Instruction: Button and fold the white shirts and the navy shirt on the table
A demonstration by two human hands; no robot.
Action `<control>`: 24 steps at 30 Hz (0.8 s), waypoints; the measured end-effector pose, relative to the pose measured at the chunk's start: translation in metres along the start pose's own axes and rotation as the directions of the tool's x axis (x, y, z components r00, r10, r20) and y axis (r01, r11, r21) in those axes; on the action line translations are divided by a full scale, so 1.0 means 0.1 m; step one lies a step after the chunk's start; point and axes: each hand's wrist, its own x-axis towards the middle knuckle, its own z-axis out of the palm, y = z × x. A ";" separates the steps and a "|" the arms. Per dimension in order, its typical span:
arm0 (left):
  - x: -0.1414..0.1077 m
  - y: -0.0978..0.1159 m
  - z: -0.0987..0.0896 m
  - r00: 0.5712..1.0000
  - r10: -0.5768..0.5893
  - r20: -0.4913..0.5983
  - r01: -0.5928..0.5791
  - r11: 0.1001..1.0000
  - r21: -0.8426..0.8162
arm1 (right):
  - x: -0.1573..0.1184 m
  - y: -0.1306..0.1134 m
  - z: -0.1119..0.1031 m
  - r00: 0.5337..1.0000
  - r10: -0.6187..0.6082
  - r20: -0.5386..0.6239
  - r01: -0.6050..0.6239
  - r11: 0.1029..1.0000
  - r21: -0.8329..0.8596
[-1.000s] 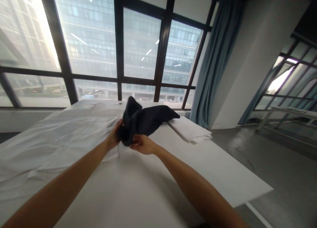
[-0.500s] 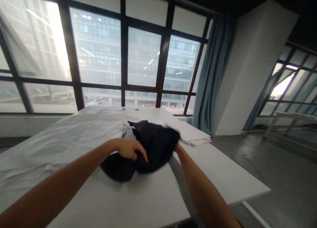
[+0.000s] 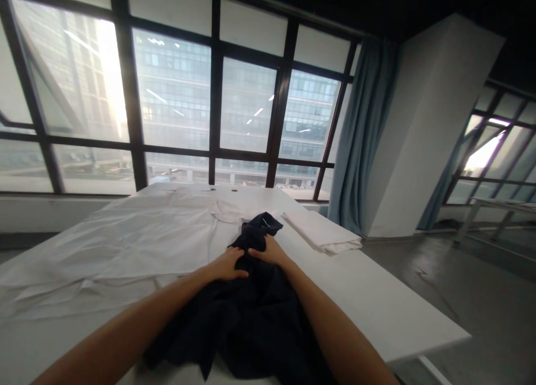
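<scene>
A dark navy shirt (image 3: 259,307) lies rumpled on the white table (image 3: 352,301), its lower part spread toward me. Its far end is bunched into what looks like a collar, with a small white mark inside. My left hand (image 3: 229,263) is closed on the left side of the bunched cloth, thumb pointing inward. On the opposite side, my right hand (image 3: 271,252) grips the same cloth close to the collar. The fingertips of both hands are partly hidden in the folds.
A white shirt (image 3: 159,240) is laid out flat along the table's left side. Folded white cloth (image 3: 322,231) sits at the right edge. Beyond are large windows, a blue curtain (image 3: 362,139), a pillar (image 3: 431,128) and another table (image 3: 502,206) at far right.
The dark shirt has gone from a lifted, blurred bundle to lying lengthwise toward me. Both hands have come close together near its far end, the right one now in sight.
</scene>
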 end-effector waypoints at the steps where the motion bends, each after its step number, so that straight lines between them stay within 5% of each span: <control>1: 0.03 0.01 -0.01 1.000 -0.001 0.022 0.001 1.000 -0.005 | 0.00 -0.01 -0.03 1.000 0.008 0.011 -0.007 0.999 -0.042; 4: 0.05 -0.01 -0.12 0.991 -0.082 0.107 0.084 0.996 -0.018 | -0.02 0.11 -0.23 0.981 0.182 -0.063 -0.189 0.972 -0.140; 8: -0.02 -0.08 -0.26 0.978 -0.188 0.091 0.184 0.982 0.052 | -0.11 0.48 -0.59 0.877 0.472 -0.092 -0.480 0.843 -0.243; 11: -0.10 -0.03 -0.41 0.980 -0.163 0.117 0.150 0.983 0.106 | -0.20 0.71 -0.78 0.831 0.555 0.046 -0.511 0.791 -0.336; 13: -0.16 0.06 -0.59 0.967 -0.160 0.201 0.126 0.978 0.168 | -0.26 0.77 -0.84 0.859 0.507 0.075 -0.454 0.821 -0.347; 15: -0.19 0.14 -0.80 0.889 -0.229 0.398 0.156 0.966 0.207 | -0.27 0.73 -0.85 0.916 0.390 0.096 -0.345 0.887 -0.308; 18: -0.16 0.20 -1.04 0.696 -0.365 0.619 0.266 0.931 0.249 | -0.21 0.57 -0.74 0.969 0.154 0.191 -0.120 0.976 -0.180; 19: -0.12 0.20 -1.06 0.699 -0.404 0.591 0.290 0.915 0.282 | -0.17 0.51 -0.68 0.970 0.105 0.219 -0.071 0.985 -0.156; 21: -0.02 0.15 -0.99 0.795 -0.476 0.376 0.333 0.861 0.384 | -0.11 0.43 -0.59 0.971 0.075 0.226 -0.035 0.984 -0.174; 22: 0.02 0.11 -0.92 0.830 -0.505 0.236 0.370 0.815 0.446 | -0.10 0.43 -0.57 0.978 0.091 0.188 -0.050 0.976 -0.212; 24: 0.08 -0.01 -0.73 0.827 -0.562 0.013 0.467 0.700 0.541 | -0.12 0.51 -0.62 0.979 0.204 0.005 -0.193 0.932 -0.307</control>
